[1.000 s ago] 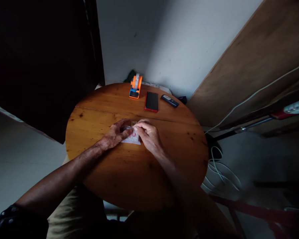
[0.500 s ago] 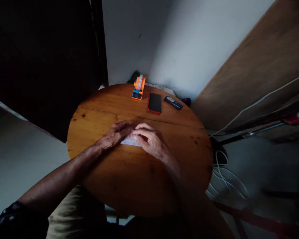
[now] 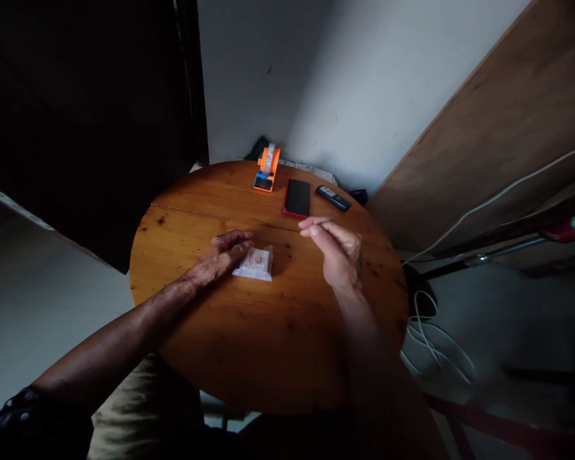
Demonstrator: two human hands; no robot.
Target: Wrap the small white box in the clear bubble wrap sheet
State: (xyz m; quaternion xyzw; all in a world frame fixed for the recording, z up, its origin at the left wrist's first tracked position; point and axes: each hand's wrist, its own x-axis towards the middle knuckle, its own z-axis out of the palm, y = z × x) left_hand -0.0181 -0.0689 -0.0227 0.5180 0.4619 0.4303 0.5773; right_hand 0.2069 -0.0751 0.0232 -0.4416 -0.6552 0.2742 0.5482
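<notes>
A small clear plastic packet [image 3: 257, 260] with a white, red-printed item inside lies flat on the wooden table. My left hand [image 3: 224, 253] rests at its left side, with thumb and fingers closed at the packet's upper left corner. Off to the right, my right hand [image 3: 338, 249] is raised apart from the packet. Its thumb and forefinger are pinched together, and whatever may be between them is too small to make out.
On the far side of the round table [image 3: 196, 217] stand an orange and blue tape dispenser [image 3: 267, 167], a red-edged phone [image 3: 298, 197] and a dark handheld device [image 3: 333, 197]. A white wall [image 3: 268, 76] rises behind. Loose white cable [image 3: 431, 338] lies on the floor at right.
My right hand has left the packet and moved to the right, its fingers now in a pinch. The packet shows more fully. My left hand has stayed almost in place.
</notes>
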